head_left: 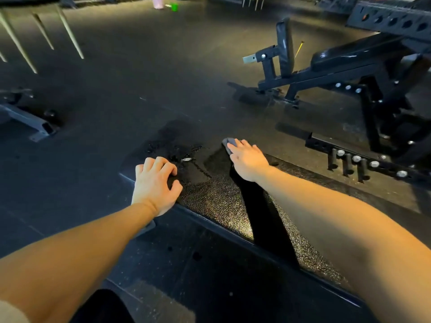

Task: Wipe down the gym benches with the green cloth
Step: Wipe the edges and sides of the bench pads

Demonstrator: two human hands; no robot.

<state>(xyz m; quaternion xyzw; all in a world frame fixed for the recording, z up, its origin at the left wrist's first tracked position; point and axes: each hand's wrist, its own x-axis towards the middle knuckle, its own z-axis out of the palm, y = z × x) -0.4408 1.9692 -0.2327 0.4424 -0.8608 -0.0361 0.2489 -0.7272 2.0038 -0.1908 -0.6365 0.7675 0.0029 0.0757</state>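
A black textured bench pad [217,197] runs from the lower right toward the middle of the head view. Its far end is wet with droplets [177,150]. My right hand [248,159] lies flat on the cloth [229,142] and presses it onto the pad's far edge. The cloth looks grey in this light, and only a small part shows beyond my fingertips. My left hand [155,183] rests on the pad's near corner with bent fingers, their tips touching the surface. It holds nothing.
An adjustable bench [338,59] stands at the back right, beside a rack base with metal pegs [356,159]. Another bench frame [28,120] sits at the left. Pale legs [67,29] slant down at top left. A small green object [174,7] lies far across the dark rubber floor.
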